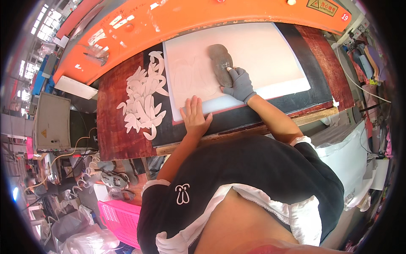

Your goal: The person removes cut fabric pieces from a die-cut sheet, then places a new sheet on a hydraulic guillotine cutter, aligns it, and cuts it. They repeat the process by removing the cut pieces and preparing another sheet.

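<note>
My right hand [239, 86], in a grey glove with bare fingertips, grips the near end of a dark grey, sole-shaped cutting die [219, 63] with faint pale marks on top. The die rests on a pale pinkish sheet [262, 51] that has faint curved outlines left of the die. My left hand [196, 116] lies open with fingers spread at the sheet's near left edge. Under the sheet is a black board [319, 91]. To the left, a loose heap of white, curved cut pieces [146, 99] spreads over the board and the reddish-brown table [111, 122].
An orange machine beam [177, 21] spans the far side above the table. A grey metal box [53, 120] stands left. A pink basket [120, 222] and several shoes [114, 180] are below left. Wrapped white material [344, 156] lies right, near hanging coloured pieces [370, 63].
</note>
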`<state>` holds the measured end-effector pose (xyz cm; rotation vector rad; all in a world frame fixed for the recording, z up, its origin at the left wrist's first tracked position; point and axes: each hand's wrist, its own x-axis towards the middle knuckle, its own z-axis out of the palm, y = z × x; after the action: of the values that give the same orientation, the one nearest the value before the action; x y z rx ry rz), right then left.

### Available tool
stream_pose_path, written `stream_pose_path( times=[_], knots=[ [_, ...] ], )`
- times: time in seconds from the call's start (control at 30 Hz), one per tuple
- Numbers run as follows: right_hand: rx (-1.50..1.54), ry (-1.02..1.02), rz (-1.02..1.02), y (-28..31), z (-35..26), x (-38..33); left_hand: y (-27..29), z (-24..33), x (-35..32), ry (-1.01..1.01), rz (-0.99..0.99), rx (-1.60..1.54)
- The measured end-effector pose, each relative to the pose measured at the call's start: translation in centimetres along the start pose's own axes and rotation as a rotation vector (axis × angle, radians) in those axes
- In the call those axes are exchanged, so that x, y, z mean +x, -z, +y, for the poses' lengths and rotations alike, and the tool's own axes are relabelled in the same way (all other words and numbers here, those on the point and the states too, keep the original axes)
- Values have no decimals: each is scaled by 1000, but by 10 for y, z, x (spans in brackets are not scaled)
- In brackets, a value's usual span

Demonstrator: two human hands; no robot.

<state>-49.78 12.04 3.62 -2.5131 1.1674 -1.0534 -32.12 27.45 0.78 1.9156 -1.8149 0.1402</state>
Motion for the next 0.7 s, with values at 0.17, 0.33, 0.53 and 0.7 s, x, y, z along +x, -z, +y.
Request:
stream_pose_path(
  times=[0.17,0.33,0.53,0.7],
  knots=[
    [36,47,27,-11,15,21,-15,-8,21,7,4,25],
    [56,-51,-135,-26,31,74,-27,-30,74,23,-36,40],
    [14,-72,161,-26,70,129,-29,-37,141,7,99,37],
    [295,-201,499,60,194,171,-48,-19,157,-55,-37,-203]
  ],
)
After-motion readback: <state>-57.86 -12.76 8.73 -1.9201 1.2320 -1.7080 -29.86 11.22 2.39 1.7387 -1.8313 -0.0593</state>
